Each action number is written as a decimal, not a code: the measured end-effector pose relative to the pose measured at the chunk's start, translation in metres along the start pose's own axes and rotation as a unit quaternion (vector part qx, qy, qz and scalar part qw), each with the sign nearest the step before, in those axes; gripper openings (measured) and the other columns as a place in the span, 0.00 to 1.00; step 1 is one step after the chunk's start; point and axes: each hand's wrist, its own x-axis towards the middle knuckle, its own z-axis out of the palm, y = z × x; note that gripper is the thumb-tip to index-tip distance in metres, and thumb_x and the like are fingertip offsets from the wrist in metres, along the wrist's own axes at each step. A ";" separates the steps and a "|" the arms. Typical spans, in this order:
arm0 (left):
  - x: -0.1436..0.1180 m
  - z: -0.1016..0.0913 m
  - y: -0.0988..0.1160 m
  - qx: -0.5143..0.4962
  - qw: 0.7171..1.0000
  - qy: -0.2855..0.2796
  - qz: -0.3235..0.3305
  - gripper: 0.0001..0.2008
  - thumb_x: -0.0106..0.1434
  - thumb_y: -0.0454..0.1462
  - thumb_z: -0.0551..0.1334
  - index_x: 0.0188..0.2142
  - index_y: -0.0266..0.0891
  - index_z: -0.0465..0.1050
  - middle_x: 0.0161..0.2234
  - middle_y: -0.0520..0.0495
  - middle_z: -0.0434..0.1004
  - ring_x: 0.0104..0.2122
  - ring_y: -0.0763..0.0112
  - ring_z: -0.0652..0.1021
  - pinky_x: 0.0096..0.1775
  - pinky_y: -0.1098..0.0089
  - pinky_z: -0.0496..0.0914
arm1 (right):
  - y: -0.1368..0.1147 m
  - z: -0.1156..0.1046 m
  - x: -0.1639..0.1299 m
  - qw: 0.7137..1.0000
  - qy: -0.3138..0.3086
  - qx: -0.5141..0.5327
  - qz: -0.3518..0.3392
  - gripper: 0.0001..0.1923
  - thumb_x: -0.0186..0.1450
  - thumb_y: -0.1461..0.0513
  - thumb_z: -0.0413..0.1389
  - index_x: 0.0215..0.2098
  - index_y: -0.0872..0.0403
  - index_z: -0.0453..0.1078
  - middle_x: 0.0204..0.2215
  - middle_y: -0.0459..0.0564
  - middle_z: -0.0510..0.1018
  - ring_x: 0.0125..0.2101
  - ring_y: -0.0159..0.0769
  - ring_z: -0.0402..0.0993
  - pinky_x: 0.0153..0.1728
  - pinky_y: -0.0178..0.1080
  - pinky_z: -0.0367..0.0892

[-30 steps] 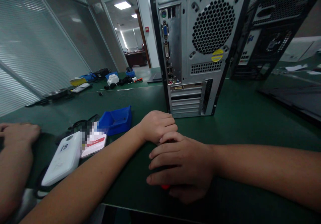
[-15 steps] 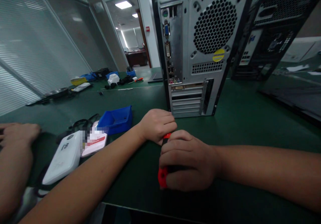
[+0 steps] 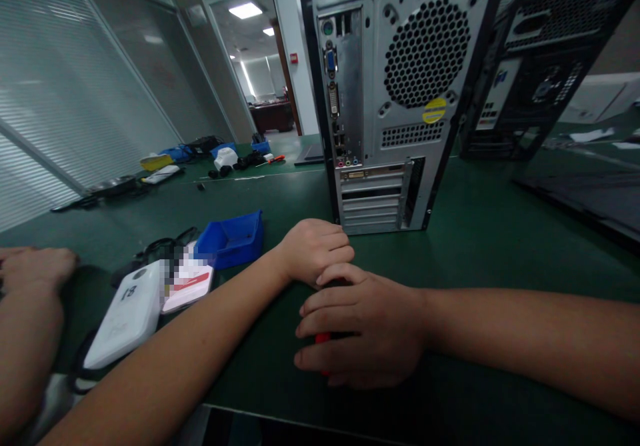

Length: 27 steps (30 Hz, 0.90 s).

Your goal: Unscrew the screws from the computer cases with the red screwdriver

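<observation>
A red-handled tool, most likely a screwdriver, is lying on the green counter right in front of the rear of the silver PC tower, and it's almost fully covered by the right hand, whose fingers are laid flat and loosely curled over it rather than clenched, so only a sliver of red peeks out underneath. The left hand is balled into a loose fist just beside it, touching the right hand's knuckles; whether anything is pinched inside can't be told. For a clean pickup, the handle would best be wrapped fully instead of pressed under flat fingers, with the tip kept pointed away from the other wrist and clear of the tower's expansion slots, since everything is packed tight there. A stray slip could be avoided by lifting the left fist off first. As for writing: not much can be read. A yellow sticker sits under the fan grille but its print is too small. The white device at the left carries a small dark mark that can't be made out, and the card next to it, by the blue bin, is blurred out except for a red stripe. Another person's hand rests at the far left edge.
</observation>
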 end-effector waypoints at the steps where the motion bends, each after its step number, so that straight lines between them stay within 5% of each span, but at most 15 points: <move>1: 0.000 0.000 0.000 -0.001 1.000 0.002 0.000 0.19 0.72 0.45 0.51 0.28 0.38 0.69 0.29 0.46 0.77 0.34 0.71 0.79 0.41 0.70 0.78 | 0.000 0.000 0.000 1.000 0.006 -0.005 0.001 0.17 0.74 0.53 0.50 0.53 0.52 0.73 0.48 0.47 0.80 0.49 0.34 0.74 0.54 0.47 0.59; 13: -0.001 0.002 -0.002 -0.009 1.000 0.027 0.000 0.21 0.72 0.46 0.49 0.29 0.38 0.69 0.29 0.45 0.77 0.35 0.70 0.80 0.42 0.68 0.78 | -0.004 -0.004 0.003 0.993 0.101 -0.051 0.013 0.13 0.70 0.52 0.59 0.48 0.49 0.77 0.44 0.44 0.82 0.44 0.29 0.76 0.47 0.39 0.63; 19: 0.001 0.003 0.000 -0.003 0.999 0.034 0.009 0.18 0.71 0.44 0.51 0.28 0.38 0.69 0.28 0.46 0.77 0.34 0.70 0.80 0.42 0.67 0.78 | -0.003 -0.003 0.001 0.986 0.165 -0.006 0.016 0.09 0.69 0.59 0.60 0.32 0.54 0.74 0.34 0.45 0.79 0.36 0.32 0.72 0.43 0.40 0.63; 27: 0.000 0.004 -0.001 0.000 1.000 0.025 0.008 0.18 0.71 0.44 0.52 0.29 0.38 0.71 0.29 0.46 0.77 0.36 0.70 0.80 0.43 0.68 0.78 | -0.005 -0.002 0.004 0.990 0.133 -0.044 0.016 0.08 0.68 0.56 0.61 0.38 0.51 0.76 0.35 0.42 0.82 0.37 0.32 0.74 0.44 0.39 0.65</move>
